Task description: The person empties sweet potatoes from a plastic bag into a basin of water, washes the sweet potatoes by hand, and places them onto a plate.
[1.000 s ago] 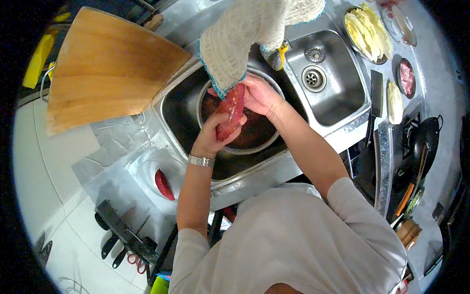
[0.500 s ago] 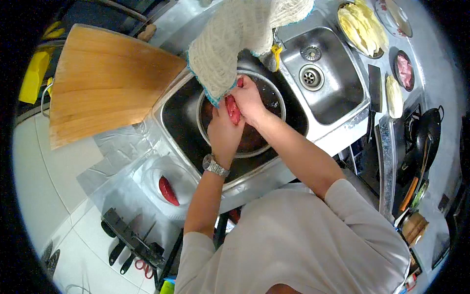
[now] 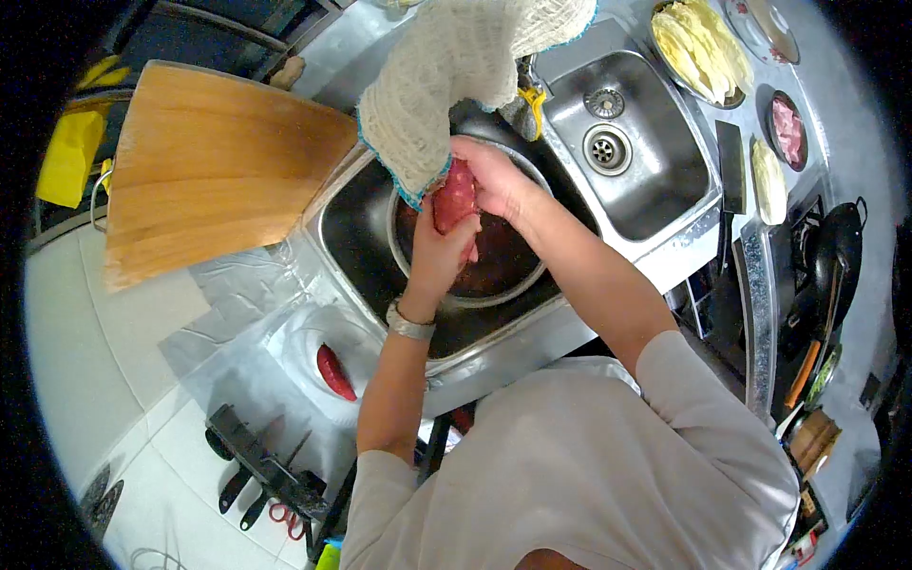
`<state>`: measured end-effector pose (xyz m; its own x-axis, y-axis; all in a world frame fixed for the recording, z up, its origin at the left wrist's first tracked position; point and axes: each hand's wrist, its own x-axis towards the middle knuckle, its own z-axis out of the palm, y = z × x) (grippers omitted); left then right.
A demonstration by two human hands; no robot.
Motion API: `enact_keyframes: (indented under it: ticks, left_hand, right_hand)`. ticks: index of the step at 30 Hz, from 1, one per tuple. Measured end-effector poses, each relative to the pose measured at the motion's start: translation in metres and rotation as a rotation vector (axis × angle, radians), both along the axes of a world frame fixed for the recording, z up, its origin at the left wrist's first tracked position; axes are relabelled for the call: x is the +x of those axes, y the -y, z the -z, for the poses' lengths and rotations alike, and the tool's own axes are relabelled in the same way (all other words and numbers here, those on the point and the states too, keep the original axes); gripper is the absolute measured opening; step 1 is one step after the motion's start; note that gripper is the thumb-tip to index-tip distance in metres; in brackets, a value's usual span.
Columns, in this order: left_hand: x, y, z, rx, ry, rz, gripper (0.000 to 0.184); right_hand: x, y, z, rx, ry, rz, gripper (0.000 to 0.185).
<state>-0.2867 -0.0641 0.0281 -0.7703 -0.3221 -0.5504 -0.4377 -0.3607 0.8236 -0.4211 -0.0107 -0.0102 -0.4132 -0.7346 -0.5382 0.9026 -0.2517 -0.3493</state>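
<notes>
Both hands hold a large red-skinned root (image 3: 455,198) over a round metal basin (image 3: 518,275) in the left sink bowl. My left hand (image 3: 440,249) wraps its lower end, with a metal watch on the wrist. Around the upper right side of the root curl the fingers of my right hand (image 3: 494,180), partly hidden. A pale cloth with a blue edge (image 3: 418,114) hangs just above and covers the root's top left. Dark liquid shows in the basin. A smaller red root (image 3: 335,371) lies on a pale plate (image 3: 302,347) at the left.
A wooden board (image 3: 223,171) stands left of the sink. The second sink bowl (image 3: 655,190) is to the right, then a cleaver (image 3: 731,166), a bowl of cabbage leaves (image 3: 701,52), a dish of pink meat (image 3: 787,131) and a wok (image 3: 836,256). A knife rack (image 3: 261,461) sits lower left.
The root has turned in my hands; more of its red side shows now than half a second ago. My left wrist has rotated, and the view has shifted slightly.
</notes>
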Motion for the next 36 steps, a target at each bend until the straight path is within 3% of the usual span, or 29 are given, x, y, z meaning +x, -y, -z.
enact_keyframes:
  ticks: [1,2,4,6,8,9,10,11,13,14,18,19,20,22,23,25,31,32,34,36]
  left_hand:
    - [0.001,0.003,-0.003,0.172,-0.057,-0.023,0.038]
    - [0.003,0.009,-0.005,0.168,-0.056,-0.023,0.038]
    - [0.005,0.022,-0.008,0.618,-0.041,-0.004,0.037]
    - [0.004,0.017,-0.002,0.62,-0.071,0.008,0.037]
    - [-0.001,0.007,0.002,0.22,-0.036,0.035,0.038]
    - [-0.006,0.008,0.002,0.019,0.107,0.12,0.048]
    - [-0.004,0.008,0.017,0.02,0.105,0.122,0.048]
    - [-0.009,0.003,0.022,-0.458,-0.059,0.134,0.054]
    - [-0.001,-0.007,0.027,-0.904,0.018,0.172,0.069]
    - [-0.004,-0.008,0.015,-0.904,0.017,0.174,0.069]
    - [-0.006,-0.01,-0.003,-0.922,0.257,0.238,0.07]
    - [-0.005,-0.01,-0.005,-0.866,0.316,0.256,0.07]
    - [0.001,-0.01,0.001,-0.863,0.32,0.263,0.07]
    - [0.005,-0.002,0.02,-0.816,0.105,0.135,0.067]
    - [0.007,0.002,0.02,-0.815,0.105,0.129,0.067]
    - [0.01,0.008,0.019,-0.966,-0.115,0.34,0.063]
    - [0.032,0.013,0.026,-1.082,-0.237,0.684,0.058]
    - [0.034,0.011,0.028,-1.088,-0.286,0.804,0.058]
    - [0.034,0.005,0.035,-1.1,-0.256,0.815,0.06]
    - [0.032,0.005,0.055,-1.155,-0.099,0.583,0.064]
  right_hand:
    - [-0.007,-0.006,-0.003,-0.054,0.056,-0.126,0.025]
    - [-0.006,-0.005,-0.004,-0.059,0.056,-0.125,0.025]
    - [-0.005,-0.004,-0.005,-0.164,0.118,-0.037,0.027]
    - [-0.003,-0.004,0.001,-0.121,0.063,-0.058,0.025]
    - [-0.001,-0.004,0.008,-0.079,0.002,-0.071,0.024]
    - [0.006,-0.002,0.012,0.075,-0.094,-0.001,0.021]
    - [0.013,-0.001,0.017,0.228,-0.19,0.068,0.02]
    - [0.018,0.0,0.015,0.323,-0.285,0.093,0.021]
    - [0.032,-0.006,0.014,0.577,-0.657,0.002,0.037]
    - [0.039,-0.007,0.008,0.676,-0.906,-0.051,0.045]
    - [0.052,-0.016,-0.004,0.539,-0.76,-0.104,0.057]
    - [0.064,-0.012,0.012,0.574,-0.996,-0.003,0.06]
    - [0.075,-0.011,0.022,0.612,-1.225,0.1,0.064]
    - [0.07,-0.015,0.018,0.644,-1.271,0.14,0.062]
    - [0.061,-0.024,0.014,0.566,-1.015,0.058,0.059]
    - [0.035,-0.046,0.005,0.419,-0.465,-0.133,0.051]
    - [0.014,-0.119,0.014,0.249,-0.405,-0.852,0.063]
    - [0.023,-0.12,0.008,0.252,-0.489,-0.862,0.06]
    - [0.031,-0.118,0.037,0.259,-0.594,-0.81,0.055]
    - [0.034,-0.108,0.049,0.3,-0.71,-0.732,0.054]
